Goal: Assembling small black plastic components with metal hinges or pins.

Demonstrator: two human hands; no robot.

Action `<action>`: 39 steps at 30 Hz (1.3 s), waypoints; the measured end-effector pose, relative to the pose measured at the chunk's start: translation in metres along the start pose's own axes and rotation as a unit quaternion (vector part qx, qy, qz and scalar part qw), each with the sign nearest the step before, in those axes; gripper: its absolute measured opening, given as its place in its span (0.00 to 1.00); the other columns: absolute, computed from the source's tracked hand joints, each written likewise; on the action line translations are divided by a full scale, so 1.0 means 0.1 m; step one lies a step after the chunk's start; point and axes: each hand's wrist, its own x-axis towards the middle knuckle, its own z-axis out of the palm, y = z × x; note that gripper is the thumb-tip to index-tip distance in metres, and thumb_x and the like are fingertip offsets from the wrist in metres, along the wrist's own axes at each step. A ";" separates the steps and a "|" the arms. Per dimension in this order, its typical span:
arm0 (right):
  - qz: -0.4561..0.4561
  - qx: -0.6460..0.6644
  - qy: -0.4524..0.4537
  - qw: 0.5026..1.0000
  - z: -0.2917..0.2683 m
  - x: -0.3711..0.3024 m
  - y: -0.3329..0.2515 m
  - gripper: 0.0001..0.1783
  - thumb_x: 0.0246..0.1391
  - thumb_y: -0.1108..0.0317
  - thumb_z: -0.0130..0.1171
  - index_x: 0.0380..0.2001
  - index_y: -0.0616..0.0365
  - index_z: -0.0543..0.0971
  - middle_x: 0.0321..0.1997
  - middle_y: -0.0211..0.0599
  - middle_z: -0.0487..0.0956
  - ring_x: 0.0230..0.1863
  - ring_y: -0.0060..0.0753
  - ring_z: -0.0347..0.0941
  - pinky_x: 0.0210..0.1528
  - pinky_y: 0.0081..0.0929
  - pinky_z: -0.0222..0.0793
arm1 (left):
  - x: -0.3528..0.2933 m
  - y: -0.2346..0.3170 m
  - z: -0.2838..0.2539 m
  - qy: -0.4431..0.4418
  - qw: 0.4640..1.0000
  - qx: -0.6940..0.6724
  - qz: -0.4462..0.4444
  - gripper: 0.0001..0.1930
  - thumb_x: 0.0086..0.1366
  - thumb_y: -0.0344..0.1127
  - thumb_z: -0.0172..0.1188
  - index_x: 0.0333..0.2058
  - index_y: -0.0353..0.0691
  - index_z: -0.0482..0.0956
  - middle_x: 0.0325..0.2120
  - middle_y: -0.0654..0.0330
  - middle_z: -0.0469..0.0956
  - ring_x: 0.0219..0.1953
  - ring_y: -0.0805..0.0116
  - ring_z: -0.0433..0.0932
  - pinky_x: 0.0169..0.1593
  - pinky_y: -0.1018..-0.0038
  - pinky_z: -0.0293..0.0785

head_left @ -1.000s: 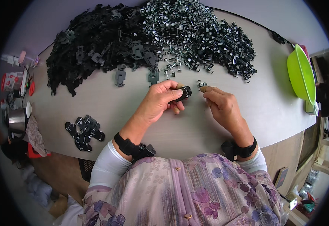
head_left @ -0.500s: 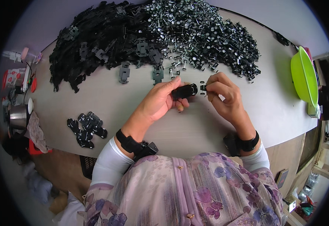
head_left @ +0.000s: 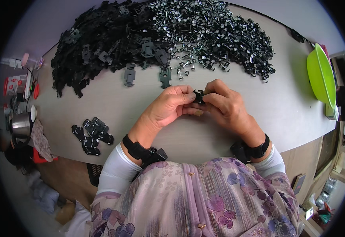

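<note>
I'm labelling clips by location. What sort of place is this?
Probably a small-parts workspace, perhaps a workshop or a home corner: a pale table bears a large heap of black plastic parts, and beside it a heap of small wheels on short axles.

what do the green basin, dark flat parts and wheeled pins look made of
Green basin: probably plastic, smooth and evenly coloured. Dark flat parts: likely moulded plastic, matte with notched edges. Wheeled pins: perhaps metal shafts, shiny and silvery; the dull black wheels could be plastic or rubber.
</note>
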 end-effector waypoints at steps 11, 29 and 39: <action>0.011 -0.013 -0.050 0.999 0.12 -0.01 -0.08 0.09 0.39 0.79 0.62 0.24 0.60 0.72 0.28 0.38 0.68 0.23 0.43 0.72 0.24 0.36 0.71 | -0.08 -0.01 0.10 0.072 0.990 0.121 0.012 0.05 0.65 0.30 0.59 0.31 0.35 0.75 0.28 0.58 0.79 0.32 0.67 0.81 0.40 0.72 0.82; 0.040 -0.121 0.087 0.988 0.10 0.22 0.52 0.12 0.39 0.84 0.55 0.31 0.62 0.75 0.36 0.39 0.74 0.36 0.46 0.75 0.35 0.37 0.72 | -1.56 0.49 -0.05 0.416 0.819 0.394 0.041 0.09 0.51 0.24 0.63 0.21 0.37 0.69 0.20 0.63 0.72 0.15 0.80 0.65 0.19 0.82 0.60; -0.023 -0.128 -0.029 0.991 0.56 0.42 0.39 0.07 0.39 0.80 0.56 0.26 0.59 0.74 0.33 0.38 0.72 0.37 0.44 0.72 0.37 0.36 0.71 | -0.29 0.47 0.09 0.357 0.451 0.802 0.159 0.13 0.51 0.35 0.68 0.28 0.32 0.76 0.30 0.51 0.78 0.22 0.53 0.75 0.30 0.62 0.71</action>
